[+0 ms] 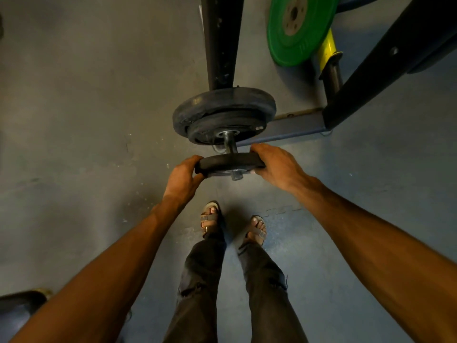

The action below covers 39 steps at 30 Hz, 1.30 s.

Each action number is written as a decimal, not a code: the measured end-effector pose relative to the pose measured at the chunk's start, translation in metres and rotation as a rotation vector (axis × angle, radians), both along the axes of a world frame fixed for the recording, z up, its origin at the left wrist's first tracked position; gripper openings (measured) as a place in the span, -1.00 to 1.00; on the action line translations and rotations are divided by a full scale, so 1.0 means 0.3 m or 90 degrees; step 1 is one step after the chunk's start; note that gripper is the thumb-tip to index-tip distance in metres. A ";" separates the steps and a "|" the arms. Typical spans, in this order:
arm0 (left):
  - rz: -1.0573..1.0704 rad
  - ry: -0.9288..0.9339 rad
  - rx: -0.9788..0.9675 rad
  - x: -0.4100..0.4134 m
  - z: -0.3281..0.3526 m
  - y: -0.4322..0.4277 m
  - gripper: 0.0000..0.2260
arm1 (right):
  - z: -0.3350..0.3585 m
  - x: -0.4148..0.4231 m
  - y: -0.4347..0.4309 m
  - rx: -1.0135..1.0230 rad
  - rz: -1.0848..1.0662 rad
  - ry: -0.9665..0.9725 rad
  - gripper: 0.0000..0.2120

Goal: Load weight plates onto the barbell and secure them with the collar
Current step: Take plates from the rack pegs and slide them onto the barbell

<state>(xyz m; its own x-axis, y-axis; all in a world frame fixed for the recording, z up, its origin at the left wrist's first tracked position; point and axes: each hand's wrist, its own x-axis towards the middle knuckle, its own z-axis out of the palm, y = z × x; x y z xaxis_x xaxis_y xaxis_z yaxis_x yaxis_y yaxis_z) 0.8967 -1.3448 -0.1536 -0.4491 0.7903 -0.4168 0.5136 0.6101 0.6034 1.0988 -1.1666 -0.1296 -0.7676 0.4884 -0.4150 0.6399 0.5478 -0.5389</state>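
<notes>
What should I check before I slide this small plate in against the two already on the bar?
1. Small plate threaded on the sleeve: ok, the sleeve's end pokes through its hole.
2. Two-handed grip: ok, the left hand and the right hand curl round opposite edges.
3. Path inward: ok, bare sleeve shows ahead of the plate.
4. Seated against the loaded plates: not ok, a gap remains.
5. Collar within reach: cannot tell, none plainly in view.
</notes>
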 end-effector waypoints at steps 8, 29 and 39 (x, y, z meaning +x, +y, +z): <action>-0.100 -0.047 -0.015 0.177 0.184 -0.216 -0.84 | 0.117 0.276 -0.234 -0.059 -0.018 -0.024 -0.57; -0.322 -0.296 0.317 0.917 1.160 -0.408 -0.72 | 1.147 1.187 -1.022 0.019 -0.590 0.327 -0.66; -0.428 -0.265 0.403 1.476 1.294 -0.407 -0.71 | 1.270 1.736 -1.168 0.143 -0.674 0.365 -0.64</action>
<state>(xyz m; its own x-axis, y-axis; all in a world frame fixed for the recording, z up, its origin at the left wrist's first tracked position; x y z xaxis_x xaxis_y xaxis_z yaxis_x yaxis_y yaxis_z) 1.3395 -1.4668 0.2345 0.2551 0.9560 0.1448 0.3082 -0.2223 0.9250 1.6196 -1.5169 0.2514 0.0087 0.9996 0.0260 0.5274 0.0175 -0.8494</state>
